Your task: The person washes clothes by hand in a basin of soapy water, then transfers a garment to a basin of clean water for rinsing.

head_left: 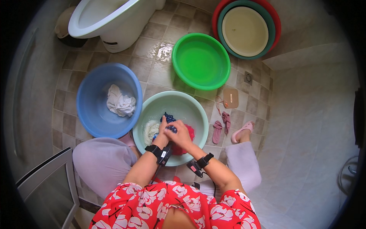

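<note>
Both hands are working over the pale green basin [198, 114] on the tiled floor, the left hand [163, 131] and right hand [180, 134] clenching a dark blue cloth [169, 118] between them, which is probably scrubbing best kept low above the water

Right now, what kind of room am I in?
Most likely a tiled bathroom used for hand-washing clothes: a white toilet, a floor drain, and plastic basins, with both hands gripping a blue cloth over the pale green basin.
</note>
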Demonstrator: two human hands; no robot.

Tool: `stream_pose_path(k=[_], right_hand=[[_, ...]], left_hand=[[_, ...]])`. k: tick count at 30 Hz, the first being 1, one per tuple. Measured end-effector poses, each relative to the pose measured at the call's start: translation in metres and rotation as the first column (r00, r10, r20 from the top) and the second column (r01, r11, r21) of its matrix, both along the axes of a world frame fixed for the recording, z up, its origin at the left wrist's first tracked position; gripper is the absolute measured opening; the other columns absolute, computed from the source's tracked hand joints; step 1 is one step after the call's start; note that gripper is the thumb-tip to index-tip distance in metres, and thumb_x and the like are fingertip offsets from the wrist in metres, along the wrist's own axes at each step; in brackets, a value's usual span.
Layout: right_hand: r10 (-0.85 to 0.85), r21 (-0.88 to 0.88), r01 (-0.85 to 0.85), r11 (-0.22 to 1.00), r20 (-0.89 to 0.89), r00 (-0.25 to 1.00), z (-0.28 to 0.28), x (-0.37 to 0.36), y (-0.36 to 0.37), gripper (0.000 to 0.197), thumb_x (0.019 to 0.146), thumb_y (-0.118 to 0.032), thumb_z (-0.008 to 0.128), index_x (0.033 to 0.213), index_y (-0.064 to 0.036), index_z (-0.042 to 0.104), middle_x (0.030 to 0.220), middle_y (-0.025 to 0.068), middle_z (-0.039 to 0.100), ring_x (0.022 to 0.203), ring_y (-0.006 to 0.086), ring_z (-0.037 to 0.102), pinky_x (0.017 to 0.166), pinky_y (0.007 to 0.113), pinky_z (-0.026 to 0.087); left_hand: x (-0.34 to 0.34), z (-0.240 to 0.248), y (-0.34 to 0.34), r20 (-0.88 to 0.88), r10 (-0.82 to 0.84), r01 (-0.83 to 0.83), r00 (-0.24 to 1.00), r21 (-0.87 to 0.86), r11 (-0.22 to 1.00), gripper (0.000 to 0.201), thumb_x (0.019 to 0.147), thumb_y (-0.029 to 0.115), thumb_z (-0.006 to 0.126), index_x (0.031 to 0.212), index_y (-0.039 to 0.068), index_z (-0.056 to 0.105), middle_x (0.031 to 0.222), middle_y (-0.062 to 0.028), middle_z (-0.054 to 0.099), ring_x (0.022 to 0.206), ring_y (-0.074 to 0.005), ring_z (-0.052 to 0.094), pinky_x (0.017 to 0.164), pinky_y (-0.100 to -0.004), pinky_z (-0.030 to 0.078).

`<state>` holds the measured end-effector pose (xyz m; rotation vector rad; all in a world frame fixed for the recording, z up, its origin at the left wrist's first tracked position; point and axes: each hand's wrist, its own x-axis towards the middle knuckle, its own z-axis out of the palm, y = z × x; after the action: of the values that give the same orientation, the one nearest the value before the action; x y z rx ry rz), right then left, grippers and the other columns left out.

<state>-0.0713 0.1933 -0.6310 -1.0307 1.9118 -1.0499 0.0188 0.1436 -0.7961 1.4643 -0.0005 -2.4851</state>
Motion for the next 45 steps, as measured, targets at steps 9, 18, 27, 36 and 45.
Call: stream_pose_path(k=[9, 18, 27, 36, 45], right_hand=[[-0.286, 0.156, 0.34, 0.928, -0.287, 0.914, -0.063, -0.034, 0.0, 0.032, 0.087, -0.029, 0.061, 0.081, 0.0019, 0.061, 0.084, 0.0242, 0.061, 0.08, 0.043, 0.057, 0.068, 0.047, 0.045], [-0.09, 0.132, 0.127, 0.983, -0.256, 0.963, -0.03, -0.012, 0.016, 0.031, 0.086, -0.034, 0.062, 0.097, -0.0049, 0.061, 0.096, 0.021, 0.06, 0.085, 0.0408, 0.06, 0.071, 0.046, 0.049], [-0.304, 0.199, 0.359, 0.912, -0.26, 0.916, -0.118, -0.087, 0.028, 0.034, 0.088, -0.032, 0.06, 0.105, -0.003, 0.059, 0.1, 0.0217, 0.061, 0.094, 0.0385, 0.059, 0.081, 0.043, 0.046], [0.437, 0.594, -0.115, 0.796, -0.432, 0.789, -0.144, -0.059, 0.026, 0.047, 0.076, -0.025, 0.069, 0.12, -0.0162, 0.055, 0.115, 0.0145, 0.054, 0.109, 0.0337, 0.05, 0.091, 0.048, 0.04], [-0.265, 0.397, 0.122, 0.91, 0.327, 0.907, -0.138, -0.063, 0.004, 0.052, 0.069, -0.01, 0.073, 0.118, -0.0037, 0.058, 0.113, 0.0155, 0.06, 0.102, 0.0236, 0.058, 0.091, 0.033, 0.044]], left_hand=[[-0.055, 0.059, 0.011, -0.057, 0.158, -0.15, 0.986, 0.124, 0.981, 0.042, 0.096, 0.048, 0.04, 0.099, 0.011, 0.06, 0.095, -0.0071, 0.065, 0.086, -0.0245, 0.062, 0.082, -0.0403, 0.05], [-0.034, 0.047, 0.013, -0.294, 0.163, -0.117, 0.942, 0.167, 0.979, 0.046, 0.094, 0.053, 0.046, 0.099, 0.009, 0.059, 0.091, -0.0078, 0.063, 0.088, -0.0247, 0.061, 0.082, -0.0414, 0.05], [-0.054, 0.042, -0.015, 0.332, 0.113, -0.058, 0.936, -0.173, 0.983, 0.057, 0.088, 0.051, 0.057, 0.128, 0.011, 0.045, 0.119, -0.0118, 0.057, 0.097, -0.0253, 0.061, 0.085, -0.0414, 0.049], [-0.026, 0.007, -0.003, 0.143, 0.228, -0.221, 0.963, -0.057, 0.973, 0.074, 0.09, 0.044, 0.055, 0.146, 0.015, 0.016, 0.152, -0.0176, 0.012, 0.137, -0.0332, 0.024, 0.112, -0.0489, 0.016], [-0.014, -0.002, -0.002, 0.048, 0.242, -0.247, 0.969, 0.174, 0.953, 0.06, 0.091, 0.044, 0.053, 0.135, 0.005, 0.039, 0.136, -0.0164, 0.045, 0.126, -0.0293, 0.042, 0.108, -0.042, 0.03]])
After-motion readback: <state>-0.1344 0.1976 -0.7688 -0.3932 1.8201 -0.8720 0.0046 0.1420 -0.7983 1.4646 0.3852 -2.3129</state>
